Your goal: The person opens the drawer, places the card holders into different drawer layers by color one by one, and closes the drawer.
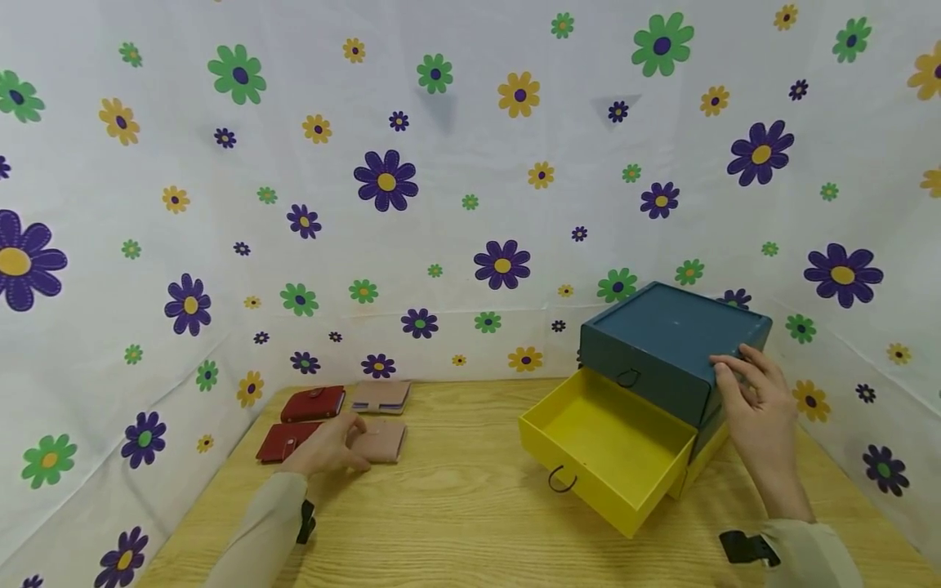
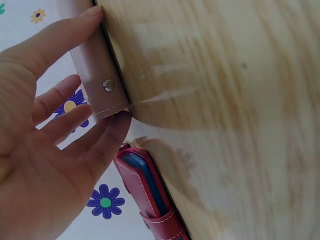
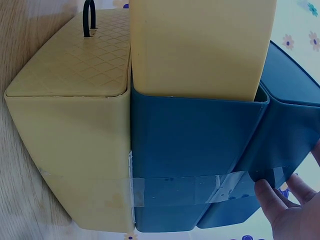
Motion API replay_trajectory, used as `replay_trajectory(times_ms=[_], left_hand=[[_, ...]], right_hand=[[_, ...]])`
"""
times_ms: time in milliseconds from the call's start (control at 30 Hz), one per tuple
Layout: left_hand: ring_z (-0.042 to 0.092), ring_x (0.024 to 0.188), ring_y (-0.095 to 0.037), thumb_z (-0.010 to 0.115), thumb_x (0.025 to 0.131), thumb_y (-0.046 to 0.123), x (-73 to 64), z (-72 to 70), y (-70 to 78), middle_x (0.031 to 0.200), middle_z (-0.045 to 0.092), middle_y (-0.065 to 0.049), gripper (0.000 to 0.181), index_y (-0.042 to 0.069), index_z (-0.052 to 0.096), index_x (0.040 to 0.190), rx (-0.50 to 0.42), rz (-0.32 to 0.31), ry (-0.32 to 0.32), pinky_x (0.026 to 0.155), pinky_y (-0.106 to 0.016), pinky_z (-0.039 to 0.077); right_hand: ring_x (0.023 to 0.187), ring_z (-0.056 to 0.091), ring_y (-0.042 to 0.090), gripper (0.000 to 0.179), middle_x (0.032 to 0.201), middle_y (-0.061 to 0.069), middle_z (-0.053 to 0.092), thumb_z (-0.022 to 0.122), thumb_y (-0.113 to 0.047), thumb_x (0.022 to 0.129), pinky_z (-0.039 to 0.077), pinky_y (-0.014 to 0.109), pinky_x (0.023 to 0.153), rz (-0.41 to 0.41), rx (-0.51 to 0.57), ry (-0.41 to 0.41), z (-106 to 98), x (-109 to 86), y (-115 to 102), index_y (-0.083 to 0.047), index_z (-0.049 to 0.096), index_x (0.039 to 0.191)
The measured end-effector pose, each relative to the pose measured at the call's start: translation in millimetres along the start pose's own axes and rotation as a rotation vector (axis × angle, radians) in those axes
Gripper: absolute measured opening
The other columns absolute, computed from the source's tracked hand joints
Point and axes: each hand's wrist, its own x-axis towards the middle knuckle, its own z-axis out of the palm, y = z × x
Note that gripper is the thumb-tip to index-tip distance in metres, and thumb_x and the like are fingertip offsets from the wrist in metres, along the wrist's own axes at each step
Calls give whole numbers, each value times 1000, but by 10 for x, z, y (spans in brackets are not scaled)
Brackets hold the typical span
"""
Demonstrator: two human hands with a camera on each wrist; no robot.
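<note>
My left hand (image 1: 331, 447) is at the near pink card wallet (image 1: 382, 442), its fingers loosely spread. In the left wrist view, the thumb lies against the wallet (image 2: 102, 80), which has a metal snap, and a fingertip is at its corner. The wallet lies on the table. My right hand (image 1: 762, 408) rests on the right edge of the drawer unit's blue top (image 1: 676, 322), fingers lightly bent. Below that top, a yellow drawer (image 1: 610, 441) is pulled out, with nothing visible inside. From the side, the right hand (image 3: 295, 207) touches the blue casing (image 3: 195, 145).
Behind the near pink wallet lies another pink wallet (image 1: 381, 396). To the left are two red wallets, one at the back (image 1: 313, 403) and one in front (image 1: 283, 441). A flowered sheet (image 1: 456, 220) hangs around the wooden table (image 1: 441, 506). The open drawer juts toward me.
</note>
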Motion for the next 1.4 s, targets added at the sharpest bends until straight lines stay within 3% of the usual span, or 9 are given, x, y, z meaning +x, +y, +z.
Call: replay_trajectory(times_ms=[200, 367, 600, 900, 1167, 1400], left_hand=[[55, 96, -24, 91, 67, 29, 30, -7, -8, 111, 62, -11, 57, 8, 56, 107, 10, 0, -1, 86, -46, 48], [56, 92, -23, 90, 67, 33, 24, -3, -14, 106, 62, -11, 58, 8, 57, 106, 14, 25, 2, 83, -44, 49], [57, 99, -24, 90, 67, 32, -14, -6, 22, 110, 62, -9, 58, 7, 59, 109, 25, 27, -6, 90, -47, 49], [56, 94, -23, 90, 67, 37, -31, -5, 78, 108, 62, -10, 56, 10, 59, 106, 15, -7, -8, 85, -44, 50], [57, 101, -23, 91, 67, 27, -69, 25, 116, 111, 62, -7, 58, 9, 59, 113, 35, -2, -54, 94, -48, 48], [58, 106, -23, 90, 68, 31, -91, 26, 100, 116, 63, -7, 58, 11, 60, 113, 36, 11, -52, 95, -48, 48]], right_hand=[[141, 36, 26, 37, 152, 2, 41, 51, -29, 102, 41, 33, 110, -4, 1, 7, 12, 8, -23, -2, 66, 123], [141, 36, 25, 37, 152, 2, 41, 51, -29, 102, 41, 31, 109, -4, 5, 10, 17, 17, -28, -3, 66, 123], [140, 37, 24, 37, 151, 1, 42, 51, -29, 102, 41, 35, 110, -1, 3, 14, 25, 26, -34, -3, 67, 122], [140, 36, 24, 37, 151, 1, 41, 51, -29, 102, 41, 35, 110, -2, 5, 9, 31, 16, -32, -2, 66, 122], [138, 39, 22, 35, 149, 1, 44, 53, -26, 102, 42, 34, 108, -6, 11, 45, 32, 13, -19, -1, 68, 120], [140, 37, 23, 36, 151, 0, 42, 51, -28, 102, 40, 40, 110, 10, 12, 25, 23, -8, -16, -2, 66, 122]])
